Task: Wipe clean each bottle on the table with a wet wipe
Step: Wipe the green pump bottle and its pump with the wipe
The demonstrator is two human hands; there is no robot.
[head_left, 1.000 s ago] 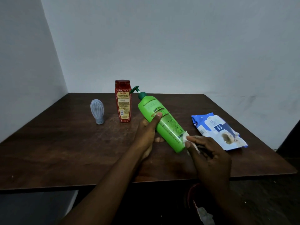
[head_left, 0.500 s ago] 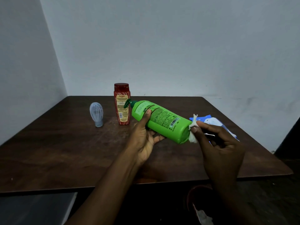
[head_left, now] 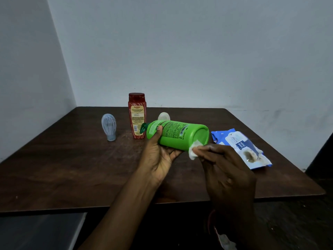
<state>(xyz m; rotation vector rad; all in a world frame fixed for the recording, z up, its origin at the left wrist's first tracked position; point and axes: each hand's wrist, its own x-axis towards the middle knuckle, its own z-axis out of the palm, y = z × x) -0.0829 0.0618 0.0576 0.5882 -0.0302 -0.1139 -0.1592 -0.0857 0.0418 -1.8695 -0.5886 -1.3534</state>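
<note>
Two hands are working above the dark wooden desk (head_left: 72, 168). The left hand (head_left: 158, 157) is gripping the green pump bottle (head_left: 173, 136) from below, thumb curled over its label, holding it tipped on its side with the pump pointing away to the left and its base facing the right hand (head_left: 228, 175). That hand is pinching a white wet wipe (head_left: 193, 152) against the rim of the base. Beyond the left hand are standing a red shampoo bottle (head_left: 137, 116), a clear bulb-shaped bottle (head_left: 108, 126) and a pale bottle (head_left: 164, 116), mostly hidden. Just right of the right hand, a blue wet-wipe pack (head_left: 241, 147) is lying flat.
</note>
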